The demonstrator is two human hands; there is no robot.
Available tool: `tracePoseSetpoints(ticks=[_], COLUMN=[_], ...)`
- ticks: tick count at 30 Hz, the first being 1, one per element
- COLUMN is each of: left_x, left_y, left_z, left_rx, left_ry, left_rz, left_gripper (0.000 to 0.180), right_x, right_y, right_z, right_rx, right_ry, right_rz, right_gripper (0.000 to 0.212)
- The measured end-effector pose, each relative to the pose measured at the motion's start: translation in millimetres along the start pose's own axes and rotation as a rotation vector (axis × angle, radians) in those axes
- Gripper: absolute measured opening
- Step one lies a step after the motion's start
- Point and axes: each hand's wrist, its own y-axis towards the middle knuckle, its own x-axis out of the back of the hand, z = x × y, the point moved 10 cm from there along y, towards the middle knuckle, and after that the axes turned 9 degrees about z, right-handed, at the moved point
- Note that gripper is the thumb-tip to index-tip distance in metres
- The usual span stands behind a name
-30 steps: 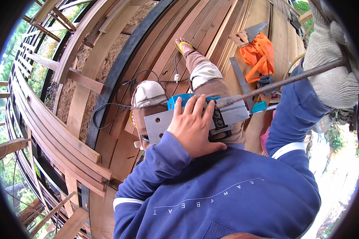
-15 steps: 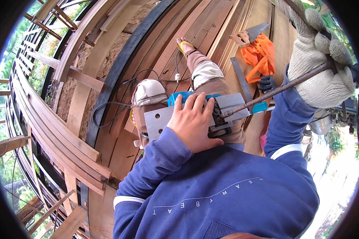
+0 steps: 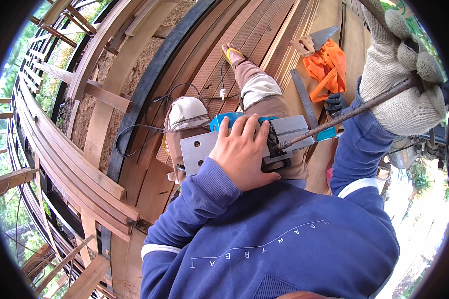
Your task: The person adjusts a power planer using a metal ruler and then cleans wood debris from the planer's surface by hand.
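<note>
An electric planer (image 3: 197, 152) lies across my knees with its flat metal sole up and part of its blue body showing. My left hand (image 3: 239, 149) is bare and grips across its middle, fingers over the sole and thumb by the near edge. On the right, my right hand (image 3: 401, 94), in a knitted work glove, is closed round a long rusty metal rod (image 3: 341, 117). The rod's far end meets the black cutter area (image 3: 275, 149) of the planer, just right of my left fingers. My left palm hides part of the sole.
Beyond my right knee lie a handsaw (image 3: 314, 41), an orange cloth (image 3: 327, 70), a flat metal bar (image 3: 304, 97) and a dark glove (image 3: 335, 103). A black cord (image 3: 134, 128) loops left of my knees. Wooden boards (image 3: 224, 45) form the deck; timber framing stands left.
Both hands keep their holds on the planer and the rod. The view has shifted very slightly; otherwise nothing has visibly moved.
</note>
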Motion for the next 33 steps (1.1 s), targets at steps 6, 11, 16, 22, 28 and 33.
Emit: tracePoseSetpoints(ticks=[6,11,16,22,28,33], left_x=[-0.9,-1.0,-0.9,-5.6,-4.4,2.9], left_y=[-0.4,-0.7,-3.2,-5.7,-2.8,-7.9], left_z=[-0.1,-2.1,-7.9,-11.0,-13.9,-12.4], left_rx=[0.007,-0.001,0.014,-0.007,-0.058,-0.012], left_ry=[0.012,-0.004,0.015,0.021,0.045,0.068], left_rz=[0.015,0.007,-0.017,-0.005,0.012,-0.066], left_gripper=[0.107,0.106,0.103,0.100,0.101,0.103], right_x=[-7.3,-16.1,-26.7,-31.3,-60.4,-11.0], right_y=[3.6,8.8,12.7,17.5,20.2,-6.7], right_z=[-1.1,-4.9,-13.1,5.1,33.4,-16.9], right_rx=[0.013,0.038,0.073,-0.033,-0.121,-0.124], right_ry=[0.031,0.073,0.087,-0.132,-0.451,0.020], right_rz=[0.077,0.180,0.336,0.089,-0.096,-0.042], right_gripper=[0.021,0.022,0.023,0.022,0.038,0.033])
